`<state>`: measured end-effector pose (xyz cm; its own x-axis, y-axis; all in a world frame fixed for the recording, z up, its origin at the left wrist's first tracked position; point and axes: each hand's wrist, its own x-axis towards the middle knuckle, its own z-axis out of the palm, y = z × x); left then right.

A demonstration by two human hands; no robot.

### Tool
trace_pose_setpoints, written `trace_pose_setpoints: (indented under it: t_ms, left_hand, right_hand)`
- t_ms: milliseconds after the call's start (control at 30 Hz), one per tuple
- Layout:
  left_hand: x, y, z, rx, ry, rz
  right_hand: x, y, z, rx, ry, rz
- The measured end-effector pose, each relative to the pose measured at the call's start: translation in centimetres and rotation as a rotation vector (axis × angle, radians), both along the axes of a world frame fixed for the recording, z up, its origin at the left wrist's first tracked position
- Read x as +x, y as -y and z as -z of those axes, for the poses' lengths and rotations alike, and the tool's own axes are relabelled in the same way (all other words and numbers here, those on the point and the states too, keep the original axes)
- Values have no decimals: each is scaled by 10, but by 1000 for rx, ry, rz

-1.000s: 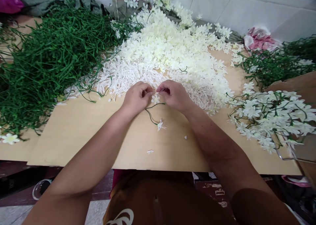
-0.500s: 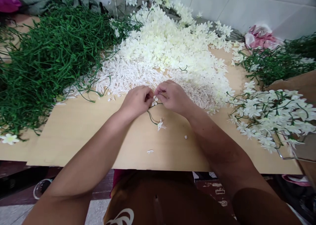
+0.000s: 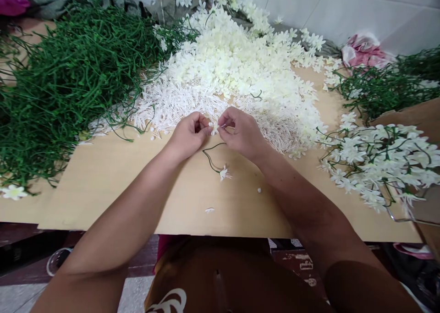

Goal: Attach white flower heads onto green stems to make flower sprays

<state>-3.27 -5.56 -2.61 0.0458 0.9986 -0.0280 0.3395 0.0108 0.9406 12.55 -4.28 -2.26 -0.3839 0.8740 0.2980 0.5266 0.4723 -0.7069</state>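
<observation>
A small white artificial flower [image 3: 213, 128] is pinched between my two hands. My left hand [image 3: 189, 136] is closed, thumb and forefinger on the flower's left side. From the right, my right hand [image 3: 242, 130] is closed with its fingertips at the flower; exactly what part it pinches is too small to tell. Below them a thin green stem [image 3: 208, 156] runs from near my right fingers to a second white flower [image 3: 223, 172] lying on the board. White stamen pieces [image 3: 175, 103] are heaped just beyond my hands.
Loose white petals [image 3: 233, 52] are piled behind, green stems [image 3: 79, 70] to the left. On the right lie finished-looking flowers on stems [image 3: 381, 155], beside a cardboard piece [image 3: 409, 113]. The tan board [image 3: 113, 189] ends at my lap.
My hands have drawn slightly apart and the flower between them shows more fully. My left hand has shifted a little left. The stem and second flower stay nearly in place.
</observation>
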Motion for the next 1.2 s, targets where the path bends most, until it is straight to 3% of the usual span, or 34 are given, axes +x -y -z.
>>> trace_pose_setpoints:
  t_ms: [200, 633, 767, 967, 1200]
  left_hand:
    - [-2, -1, 2, 24, 18, 17]
    - [-1, -2, 4, 49, 131, 74]
    - [-3, -3, 1, 3, 279, 37]
    - [-1, -2, 3, -5, 285, 19]
    - [3, -2, 7, 64, 295, -8]
  right_hand:
    - [-4, 0, 9, -4, -74, 39]
    - [-6, -1, 14, 97, -86, -46]
    - [-2, -6, 16, -24, -280, -1]
    - [5, -15, 15, -290, -525, -12]
    - [2, -12, 14, -375, -629, -90]
